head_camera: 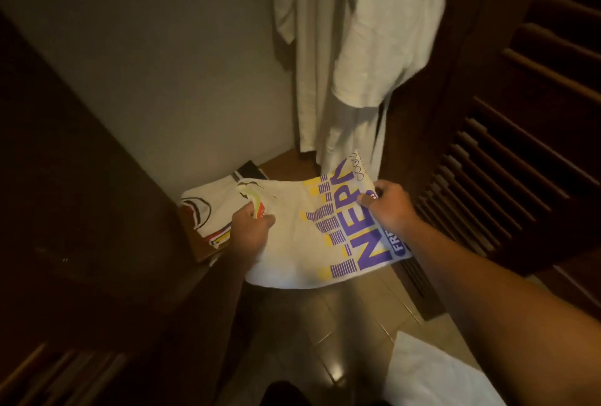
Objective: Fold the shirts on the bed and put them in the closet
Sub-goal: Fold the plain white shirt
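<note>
White bedding [435,376] sits closest to me at 5 o'clock, a soft pale corner over the glossy tan floor tiles [354,317]. Above it my right forearm runs up toward 1 o'clock, and my right hand [387,207] pinches the far right edge of the folded shirt [312,236], thumb on top over the purple print and fingers curled beneath. My left hand [250,230] grips the shirt's left side at 9 o'clock from the print, fingers bunched round the cloth near a small yellow and red patch. Between my 2 hands the shirt hangs flat and slightly sagging, held at the mouth of the closet, its near hem drooping over the tiles. It is thin white cotton, roughly rectangular, with blocky purple letters and yellow and purple stripes. At 10 o'clock from it, touching or just under its left edge, another folded white shirt [208,210] with dark curved lines lies on the brown wooden closet shelf [279,164]. Pale garments [354,47] hang limp at 12 o'clock against the plain wall. Dark slatted wooden doors [520,132] stand at 3 o'clock.
</note>
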